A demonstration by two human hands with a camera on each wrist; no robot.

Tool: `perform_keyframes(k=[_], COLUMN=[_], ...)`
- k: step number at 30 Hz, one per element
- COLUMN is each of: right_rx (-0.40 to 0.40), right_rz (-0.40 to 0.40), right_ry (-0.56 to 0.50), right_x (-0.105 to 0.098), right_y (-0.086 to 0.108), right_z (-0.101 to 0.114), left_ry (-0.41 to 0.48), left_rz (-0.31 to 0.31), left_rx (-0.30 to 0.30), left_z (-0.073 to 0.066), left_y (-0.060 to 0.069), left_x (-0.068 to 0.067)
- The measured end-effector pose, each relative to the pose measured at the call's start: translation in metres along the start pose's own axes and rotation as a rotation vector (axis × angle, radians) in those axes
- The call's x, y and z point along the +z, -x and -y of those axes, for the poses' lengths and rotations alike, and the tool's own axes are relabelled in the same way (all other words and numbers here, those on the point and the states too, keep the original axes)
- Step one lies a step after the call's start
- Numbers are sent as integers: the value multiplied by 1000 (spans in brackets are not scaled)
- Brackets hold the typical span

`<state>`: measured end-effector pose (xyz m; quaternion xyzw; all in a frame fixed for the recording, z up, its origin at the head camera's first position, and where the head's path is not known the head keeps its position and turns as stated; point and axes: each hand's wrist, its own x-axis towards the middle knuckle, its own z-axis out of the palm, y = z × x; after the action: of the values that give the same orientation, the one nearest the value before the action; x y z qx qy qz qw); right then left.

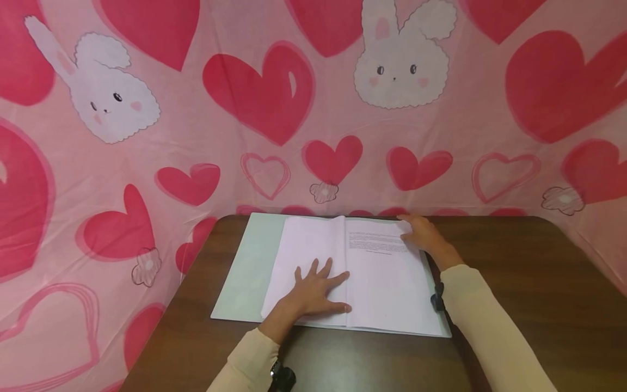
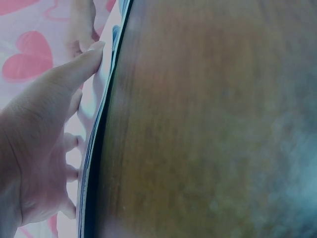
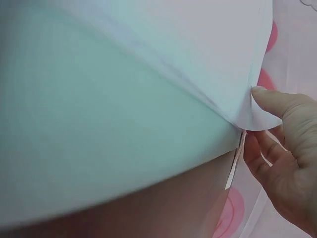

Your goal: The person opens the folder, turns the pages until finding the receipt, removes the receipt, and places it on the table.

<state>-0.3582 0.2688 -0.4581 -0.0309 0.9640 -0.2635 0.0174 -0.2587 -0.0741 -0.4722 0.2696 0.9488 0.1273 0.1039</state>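
Note:
A pale green folder (image 1: 245,272) lies spread on the table with white paper sheets (image 1: 382,288) in it, folded open at a middle crease. Printed lines run across the top of the right-hand sheet. My left hand (image 1: 315,294) rests on the left-hand sheet with its fingers spread, the thumb reaching just past the crease. At the far right corner of the sheets is my right hand (image 1: 423,234). In the right wrist view, the right hand (image 3: 282,144) pinches the curled corner of a sheet (image 3: 257,116) between thumb and fingers, over the folder's green cover (image 3: 124,124).
The dark brown wooden table (image 1: 529,283) extends on both sides of the folder and in front of it. Behind and beside it hangs a pink cloth (image 1: 274,125) printed with hearts and rabbits. Each wrist carries a small black camera (image 1: 282,377).

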Motion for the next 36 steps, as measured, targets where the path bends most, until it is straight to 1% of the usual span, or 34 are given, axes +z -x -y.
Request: perform_keyframes(k=[3,6,9,13,17,21,27,32,36], right_rx=[-21,-63,-65,-16,15,19,23,36,21], right_rz=[-27,-75,-99,-80,-56,-55,-77,-67,-65], right_ry=[-14,-23,-54,-106,-145,-174,-186,-201,-213], right_x=[2,4,5,7,9,10,13,15,15], right_y=[1,3,5,9,15,22,33,41,47], right_z=[-1,-3,-7,-12,-14,-14,-13,-13,-13], left_ry=[-2,-10,-12,0,9,8,1,9,9], left_rz=[0,5,6,7,10,14,14,11,14], left_rx=[3,3,1,0,0,-2,-3,4,13], left_z=[0,1,0,0,0,0,1,1,0], left_y=[0,0,0,0,1,1,1,2,1], left_x=[0,1,0,-2,-2,-2,-3,-2,-2])
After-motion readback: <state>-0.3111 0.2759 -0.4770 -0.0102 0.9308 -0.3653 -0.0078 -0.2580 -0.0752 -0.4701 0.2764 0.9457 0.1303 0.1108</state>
